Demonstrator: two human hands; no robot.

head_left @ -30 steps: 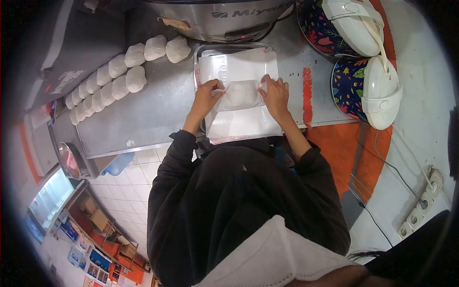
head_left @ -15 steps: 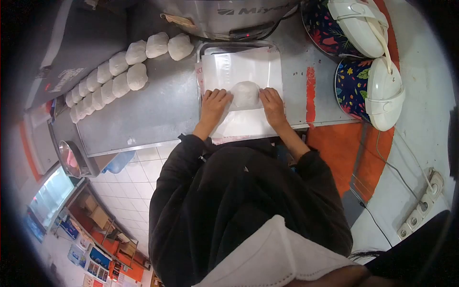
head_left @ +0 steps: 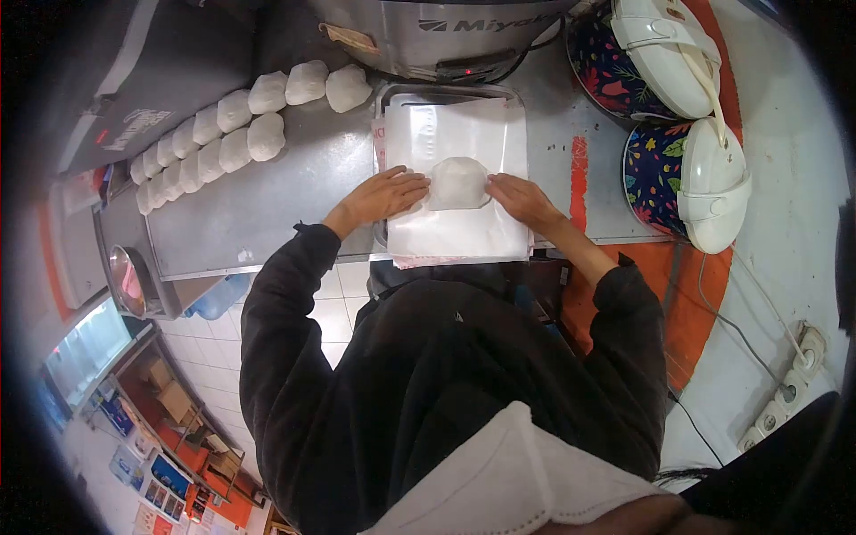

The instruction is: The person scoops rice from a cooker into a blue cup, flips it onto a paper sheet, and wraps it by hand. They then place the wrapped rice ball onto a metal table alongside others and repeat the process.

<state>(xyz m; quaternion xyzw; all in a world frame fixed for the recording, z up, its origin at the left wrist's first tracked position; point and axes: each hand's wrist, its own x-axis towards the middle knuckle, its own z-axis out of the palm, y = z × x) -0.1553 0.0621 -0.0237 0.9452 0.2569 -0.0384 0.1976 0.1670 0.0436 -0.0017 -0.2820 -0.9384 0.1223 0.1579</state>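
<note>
A white rounded packet [head_left: 458, 184] sits on a stack of white wrapping paper sheets [head_left: 446, 239]. Its top looks smooth; what is inside cannot be seen. My left hand [head_left: 392, 193] is closed at the packet's left side, fingertips against its edge. On the opposite side my right hand [head_left: 524, 201] pinches the packet's right edge with fingers pressed together. Beneath the paper lies a metal tray [head_left: 446, 90], mostly covered. Two rows of similar white packets [head_left: 234, 111] line the left part of the metal table.
A grey Miyako appliance [head_left: 401, 45] stands behind the tray. Two floral containers with white lids [head_left: 651, 174] are at the right. A dark bulky box [head_left: 178, 67] borders the packet rows. The metal table's front edge [head_left: 214, 271] runs before me; a power strip [head_left: 789, 388] is at far right.
Both forearms have swung outward, elbows wider apart. My hands have turned more sideways and stay at the packet's two sides. The view has shifted slightly; the packet remains on the paper.
</note>
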